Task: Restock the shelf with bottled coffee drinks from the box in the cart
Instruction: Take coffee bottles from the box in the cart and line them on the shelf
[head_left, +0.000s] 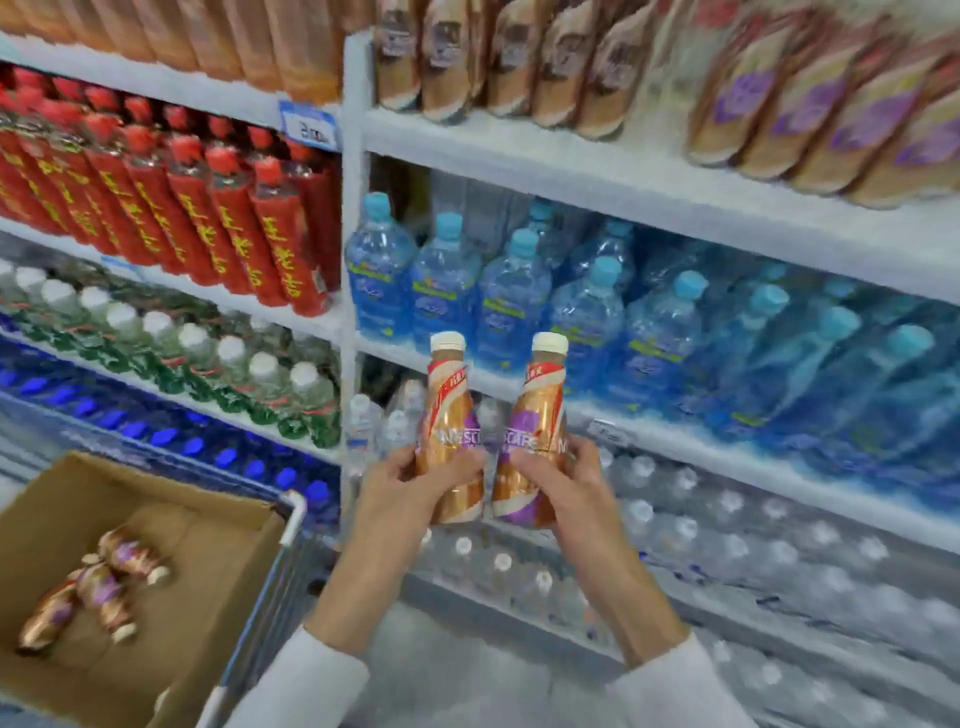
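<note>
Left hand (402, 491) holds one coffee bottle (449, 410) upright, fingers (400, 460) clamped round its lower body. Right hand (563, 486) holds a second coffee bottle (535, 415) likewise, its fingers (582, 454) clamped round the label. Both bottles are capped, side by side and nearly touching at the base, raised in front of the blue water bottles (519, 296). Matching coffee bottles stand on the top shelf (623, 176) at upper right. The cardboard box (218, 545) sits in the cart (293, 514) at lower left, with several loose bottles (98, 582) lying flat inside.
</note>
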